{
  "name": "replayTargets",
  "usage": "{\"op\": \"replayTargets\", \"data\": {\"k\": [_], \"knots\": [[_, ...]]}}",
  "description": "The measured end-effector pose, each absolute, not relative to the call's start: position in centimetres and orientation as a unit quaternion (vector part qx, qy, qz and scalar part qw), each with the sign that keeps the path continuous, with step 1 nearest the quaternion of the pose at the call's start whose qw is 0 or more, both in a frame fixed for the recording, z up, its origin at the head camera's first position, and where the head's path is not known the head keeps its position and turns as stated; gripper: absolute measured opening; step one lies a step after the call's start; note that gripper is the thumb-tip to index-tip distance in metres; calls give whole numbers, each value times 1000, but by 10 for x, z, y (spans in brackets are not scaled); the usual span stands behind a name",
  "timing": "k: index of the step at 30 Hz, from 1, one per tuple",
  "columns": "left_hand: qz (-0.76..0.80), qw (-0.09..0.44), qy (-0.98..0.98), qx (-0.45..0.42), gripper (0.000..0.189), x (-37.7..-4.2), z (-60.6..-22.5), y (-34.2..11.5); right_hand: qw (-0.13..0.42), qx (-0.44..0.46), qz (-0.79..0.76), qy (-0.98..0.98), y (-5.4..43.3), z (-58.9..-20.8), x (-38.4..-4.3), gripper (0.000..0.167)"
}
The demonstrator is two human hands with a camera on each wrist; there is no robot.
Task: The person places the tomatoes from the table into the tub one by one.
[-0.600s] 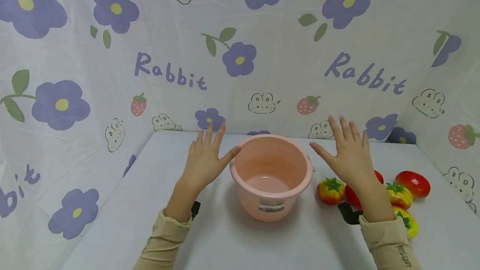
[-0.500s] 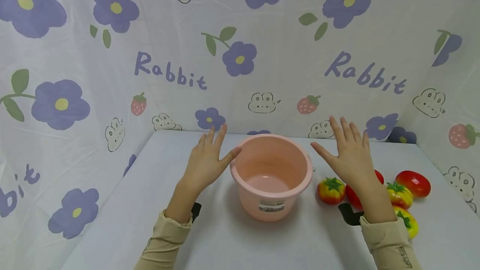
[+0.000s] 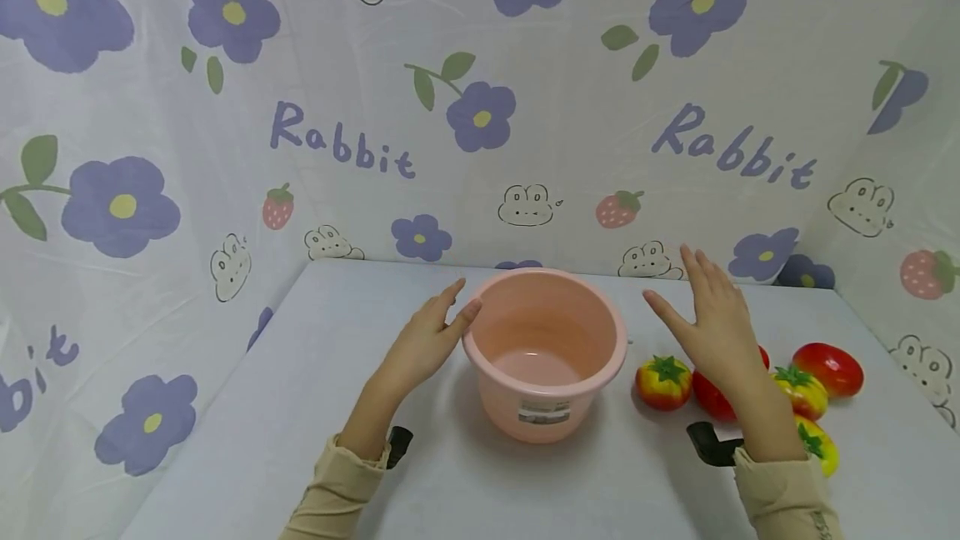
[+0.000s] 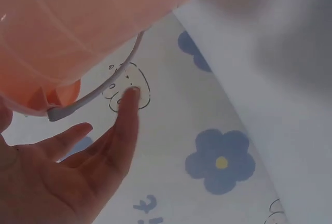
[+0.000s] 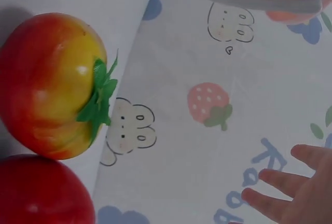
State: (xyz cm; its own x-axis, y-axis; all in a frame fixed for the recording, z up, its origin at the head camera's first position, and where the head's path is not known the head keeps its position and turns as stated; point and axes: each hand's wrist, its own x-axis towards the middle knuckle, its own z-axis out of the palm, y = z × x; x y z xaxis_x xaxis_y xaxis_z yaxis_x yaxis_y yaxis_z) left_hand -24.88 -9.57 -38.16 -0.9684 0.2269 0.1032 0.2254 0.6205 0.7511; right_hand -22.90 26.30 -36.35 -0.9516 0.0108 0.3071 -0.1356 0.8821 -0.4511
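Note:
A pink plastic bucket [image 3: 543,407] stands upright at the middle of the table, a label on its front. My left hand [image 3: 427,344] is beside its left rim, thumb tip right at the edge, fingers loosely bent and holding nothing. In the left wrist view, that hand [image 4: 88,172] is below the bucket's grey handle [image 4: 93,93]. My right hand [image 3: 720,336], fingers spread, hovers to the right of the bucket over several tomatoes. The nearest is a red-and-yellow tomato [image 3: 663,382] with a green top; a red tomato [image 3: 712,397] is partly hidden under my hand.
Farther right lie another red tomato [image 3: 828,369], a red-and-yellow tomato [image 3: 804,392] and a yellow tomato [image 3: 821,444]. Black mounts [image 3: 711,445] show at both wrists. A patterned cloth [image 3: 570,140] hangs behind and beside the white table [image 3: 300,407].
My left hand has turned and its fingers have dipped towards the bucket's left rim. My right hand has shifted slightly right and down, turning edge-on. Bucket and tomatoes have stayed put.

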Motion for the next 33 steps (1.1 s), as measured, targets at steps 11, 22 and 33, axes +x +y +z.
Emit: {"op": "replayTargets", "data": {"k": [11, 22, 33], "knots": [[513, 46, 846, 138, 57, -248, -390, -92, 108, -4, 319, -942, 288, -373, -222, 85], [533, 57, 833, 136, 54, -249, -395, -90, 63, -33, 384, -921, 305, -382, -220, 81], [535, 58, 832, 132, 55, -249, -396, -90, 46, -47, 418, -906, 315, -383, -215, 76]]}}
